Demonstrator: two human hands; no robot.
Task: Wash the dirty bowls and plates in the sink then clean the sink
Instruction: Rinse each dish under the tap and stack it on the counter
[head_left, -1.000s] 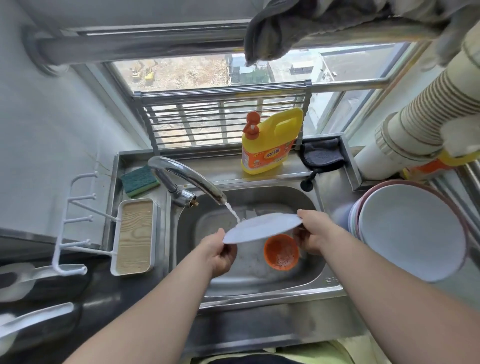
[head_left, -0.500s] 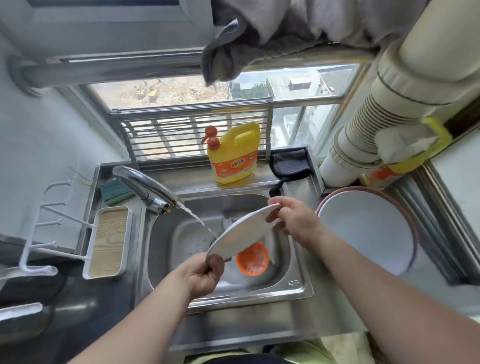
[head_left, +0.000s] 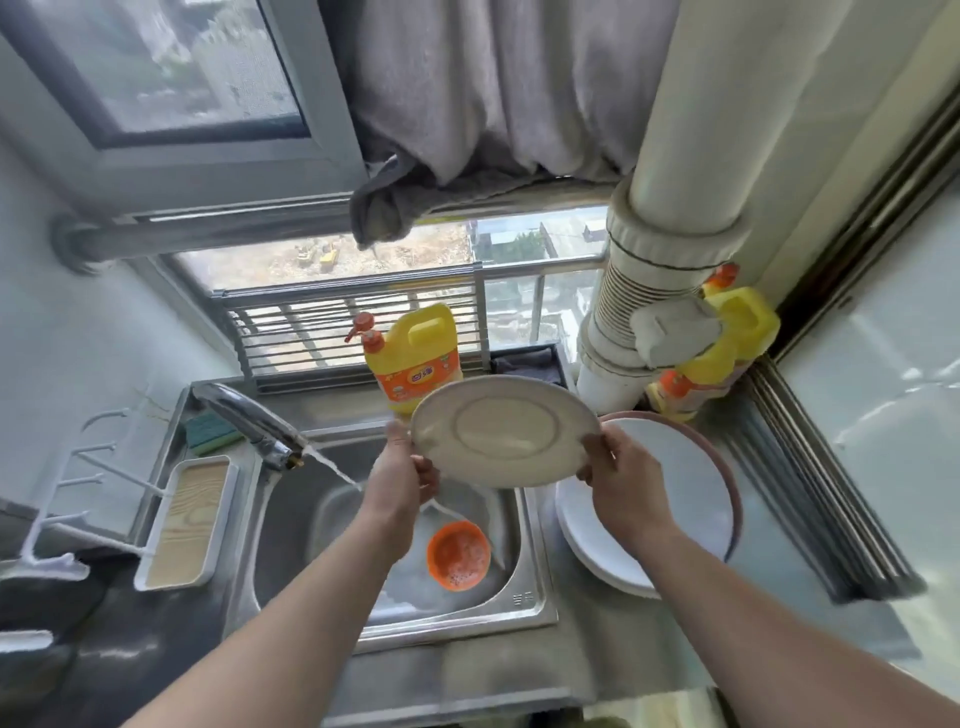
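Both my hands hold a white plate (head_left: 506, 431) up above the steel sink (head_left: 530, 597), its underside facing me. My left hand (head_left: 402, 475) grips its left rim and my right hand (head_left: 618, 475) grips its right rim. The tap (head_left: 249, 423) at the sink's left runs a stream of water into the basin. An orange strainer (head_left: 458, 556) sits over the drain. To the right of the sink, a stack of white plates (head_left: 675, 499) rests on the counter inside a pink-rimmed basin.
A yellow dish soap bottle (head_left: 415, 358) stands behind the sink. A green sponge (head_left: 210, 431) lies behind the tap, beside a white tray (head_left: 182, 525) with a hook rack. A thick white pipe (head_left: 644, 322) and more yellow bottles (head_left: 727, 332) crowd the back right corner.
The plate has gone from under the running water up and to the right, and is tilted so its underside faces me. The view has swung upward.
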